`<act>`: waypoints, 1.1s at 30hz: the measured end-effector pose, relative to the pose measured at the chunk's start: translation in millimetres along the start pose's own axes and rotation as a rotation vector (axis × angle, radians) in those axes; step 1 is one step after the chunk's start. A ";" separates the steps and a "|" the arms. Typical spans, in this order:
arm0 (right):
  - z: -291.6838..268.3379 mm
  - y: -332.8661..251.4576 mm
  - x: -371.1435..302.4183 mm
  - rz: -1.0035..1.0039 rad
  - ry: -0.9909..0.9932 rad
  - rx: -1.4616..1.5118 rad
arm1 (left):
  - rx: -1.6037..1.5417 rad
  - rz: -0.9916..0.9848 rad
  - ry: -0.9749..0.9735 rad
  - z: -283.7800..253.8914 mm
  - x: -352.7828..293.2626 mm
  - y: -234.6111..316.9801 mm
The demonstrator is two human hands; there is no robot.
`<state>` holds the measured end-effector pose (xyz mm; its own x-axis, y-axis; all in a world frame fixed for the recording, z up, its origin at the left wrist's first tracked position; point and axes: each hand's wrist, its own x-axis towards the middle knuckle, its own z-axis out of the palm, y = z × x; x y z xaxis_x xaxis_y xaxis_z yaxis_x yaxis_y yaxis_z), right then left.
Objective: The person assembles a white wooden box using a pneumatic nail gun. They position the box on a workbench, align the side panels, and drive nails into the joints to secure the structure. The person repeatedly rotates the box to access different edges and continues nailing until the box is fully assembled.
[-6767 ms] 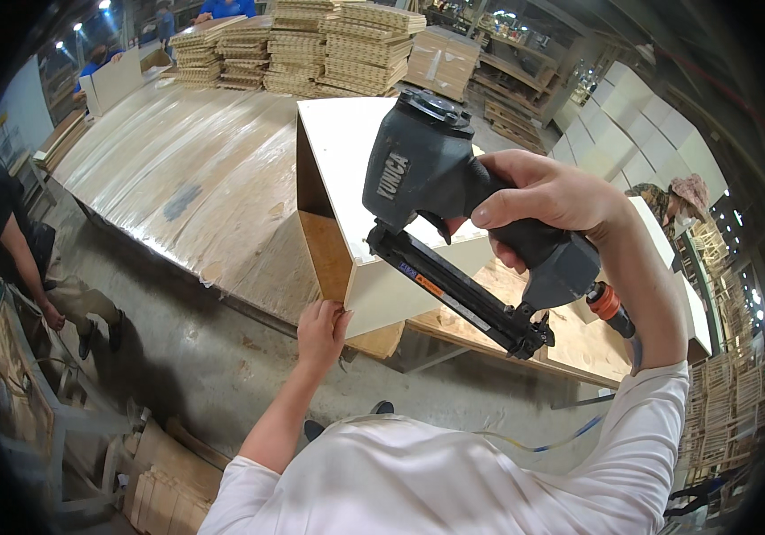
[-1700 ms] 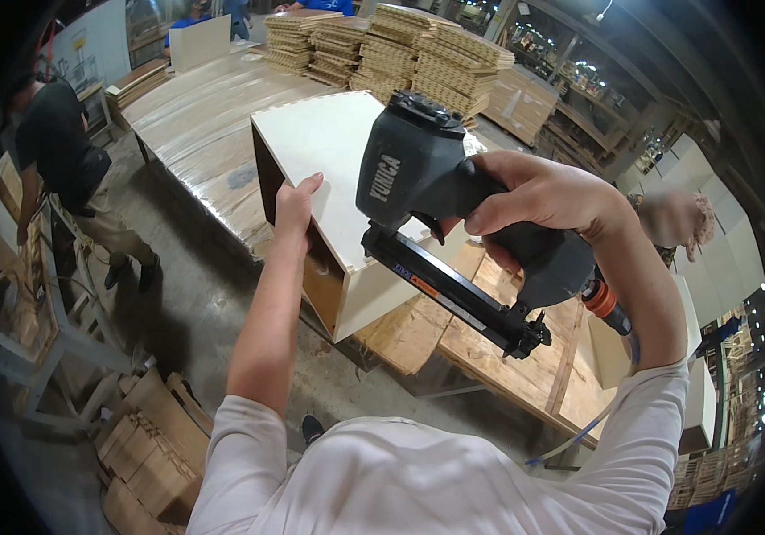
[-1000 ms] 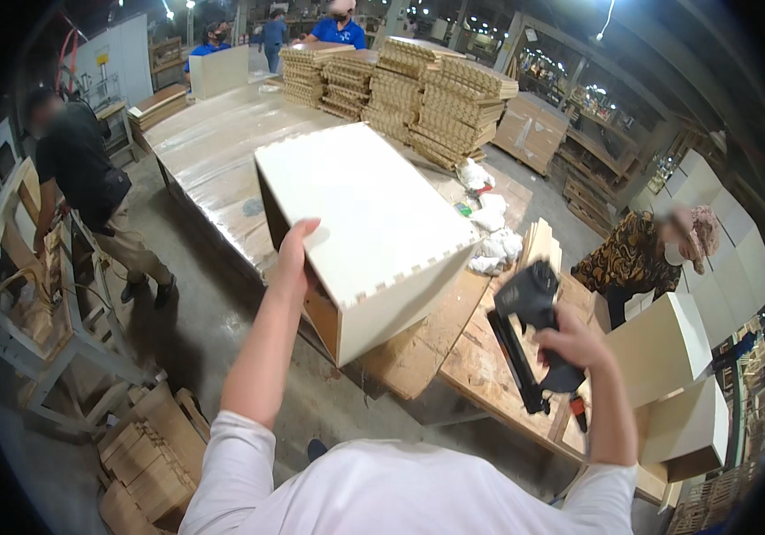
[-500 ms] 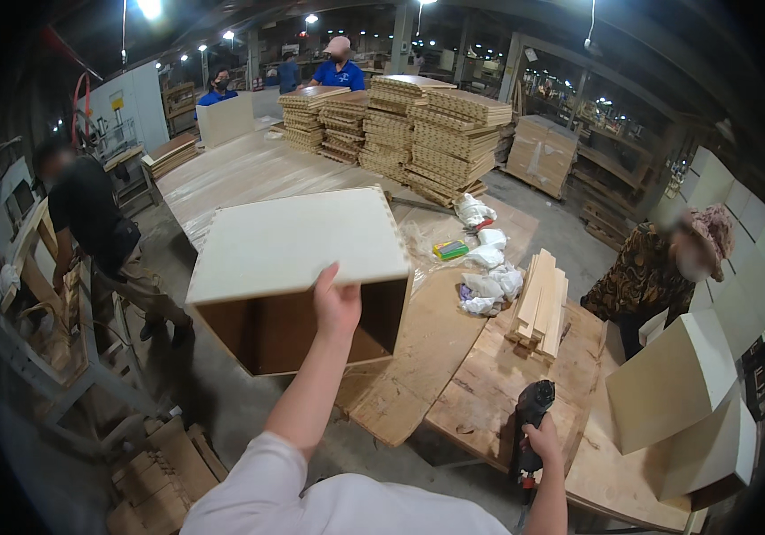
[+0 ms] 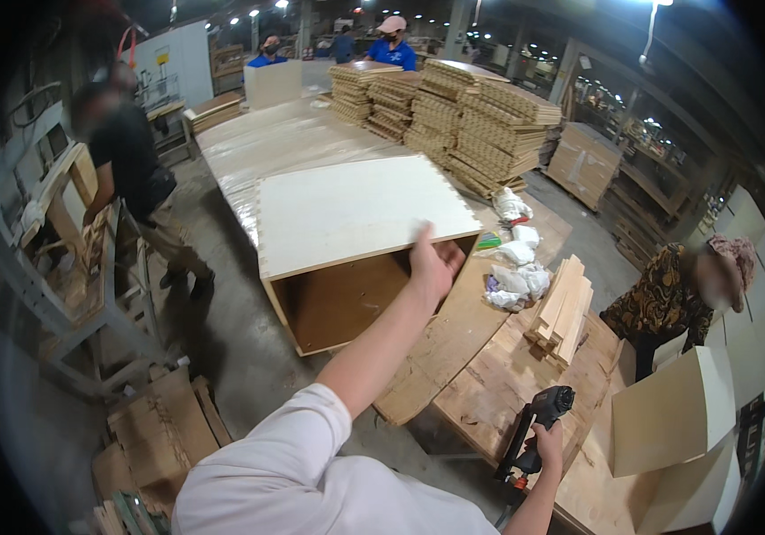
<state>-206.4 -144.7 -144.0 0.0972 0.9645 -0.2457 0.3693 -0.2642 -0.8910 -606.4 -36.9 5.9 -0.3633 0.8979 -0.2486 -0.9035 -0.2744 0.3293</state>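
A pale wooden box [image 5: 360, 209] with a cream top and a brown inside stands at the near end of the wrapped table, its open side facing me. My left hand [image 5: 436, 266] is at the right part of its top front edge. The thumb lies over the top panel and the fingers are spread apart from it near the corner; whether they press on the wood I cannot tell. At the lower right, my right hand [image 5: 547, 446] is closed round the handle of a black nail gun [image 5: 550, 406]. The gun is held above the plywood bench [image 5: 481, 406], its nose pointing away.
Light wood strips [image 5: 561, 308] lie on the bench beside crumpled white plastic bags [image 5: 521, 283]. Pale panels [image 5: 672, 410] stand at the right, near a co-worker [image 5: 681, 285]. Tall board stacks [image 5: 481, 125] rise behind. Another person [image 5: 128, 143] works at the left, above stacked cardboard [image 5: 164, 423].
My left hand has slid right along the box's front edge toward the corner. The box sits slightly turned. My right hand has tilted the nail gun, and the whole view has shifted.
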 end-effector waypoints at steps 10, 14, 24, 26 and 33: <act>4.4 2.4 -38.5 -0.012 0.019 0.050 | 0.863 1.129 0.430 -190.6 -124.5 182.7; 12.7 -14.3 -56.8 -0.011 -0.025 0.058 | 0.431 0.515 0.193 -247.1 -60.9 150.1; -4.9 -171.6 -138.5 -0.222 -0.064 0.084 | 1.504 1.053 -0.044 -207.9 -94.4 95.5; -3.0 -212.4 -152.5 -0.313 -0.090 0.057 | 1.591 1.269 0.106 -192.2 -62.8 149.0; 10.9 -334.0 -178.7 -0.283 -0.283 0.010 | 1.500 1.016 -0.187 -212.1 -72.2 144.0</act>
<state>-357.1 -228.9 193.3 -0.2659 0.9603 -0.0843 0.3359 0.0103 -0.9418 -758.6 -214.3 -122.0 -0.4573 0.6497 0.6072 0.6119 -0.2655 0.7450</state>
